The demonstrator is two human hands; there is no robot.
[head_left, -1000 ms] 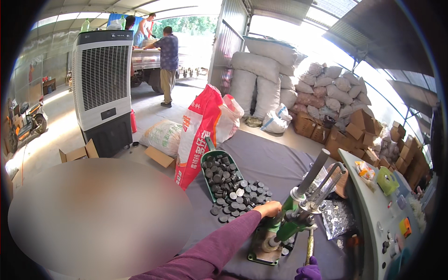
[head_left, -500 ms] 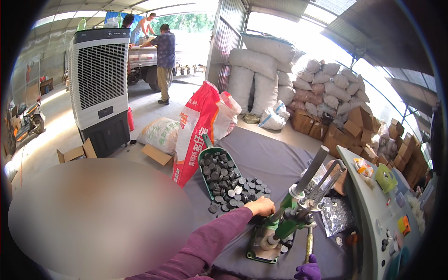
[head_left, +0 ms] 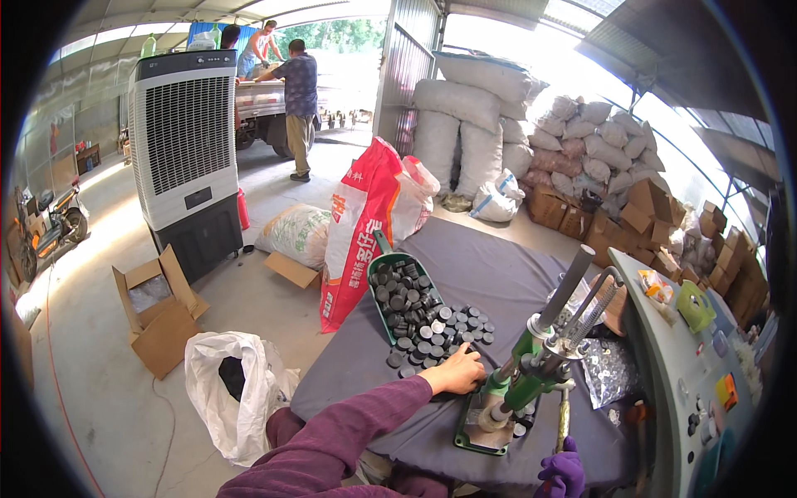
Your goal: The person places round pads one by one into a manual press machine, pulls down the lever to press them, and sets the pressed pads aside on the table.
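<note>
My bare left hand reaches across the table to the near right edge of a heap of round black caps. Its fingers look spread over the caps, with some fingertips hidden. Part of the heap fills a green scoop; the rest spills onto the grey cloth, a few showing pale faces. Close to the right of that hand stands a green hand press with steel columns and a spring. My right hand, in a purple glove, is closed round the press's brass-coloured lever handle. More caps lie beside the press base.
A red and white sack stands behind the scoop. An open white bag and a cardboard box are on the floor at left, near an air cooler. A side table borders the right. Two people stand by a truck.
My left hand has shifted slightly left, away from the press toward the caps. My right hand stays on the lever handle. The view has shifted a little; the lower left, blurred before, now shows clearly.
</note>
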